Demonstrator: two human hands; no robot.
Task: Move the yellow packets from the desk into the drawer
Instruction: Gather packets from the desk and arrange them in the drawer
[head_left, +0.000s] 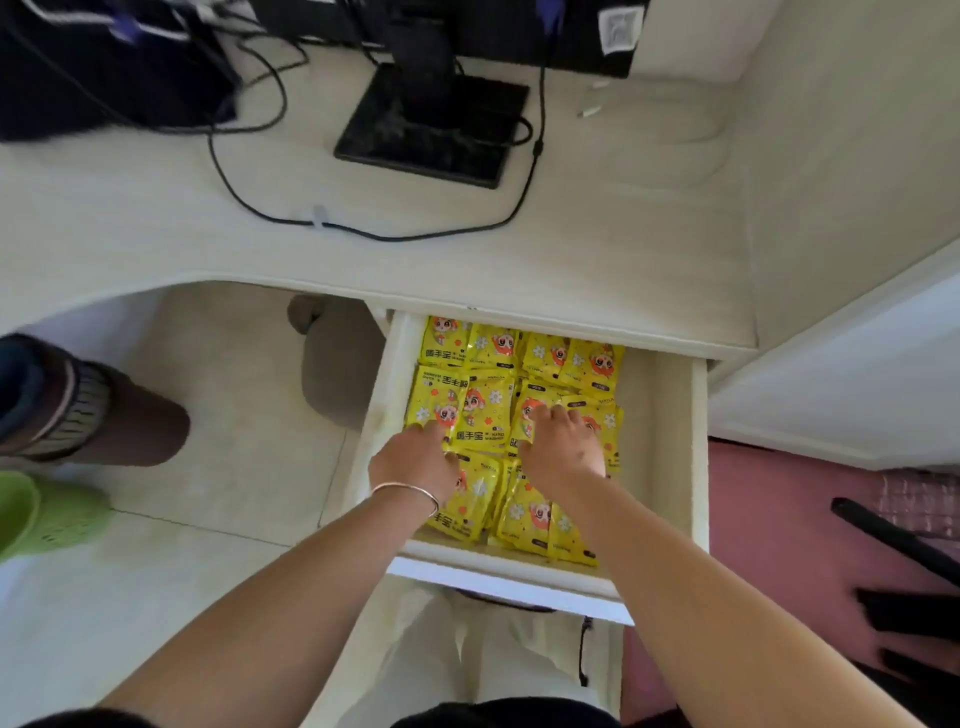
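1. Head camera looks down at a pale desk (571, 260) with its drawer (670, 415) pulled out below the front edge.
2. Yellow packets (485, 410), printed with a cartoon face and small flowers, fill the left and middle of the drawer in overlapping rows; the right strip of the drawer floor is bare.
3. No yellow packet shows on the desk top.
4. Left hand (415, 457) rests palm down on the packets at the left of the pile, fingers spread and flat, gripping nothing that can be seen.
5. A thin metal bangle (410, 491) circles the left wrist.
6. Right hand (563, 447) lies palm down on the packets in the middle of the pile, fingers bent and pressed on the wrappers; whether the fingertips pinch a packet cannot be told.
7. Both forearms reach in from the lower edge, over the drawer's front panel.
8. On the desk behind stand a black monitor base (431, 130) and a dark bag (104, 67), with a black cable (363, 234) looping across the surface.
9. On the tiled floor to the left stand a green shoe (47, 514) and a brown boot (78, 405).
10. A pink mat (779, 545) lies to the right of the drawer.
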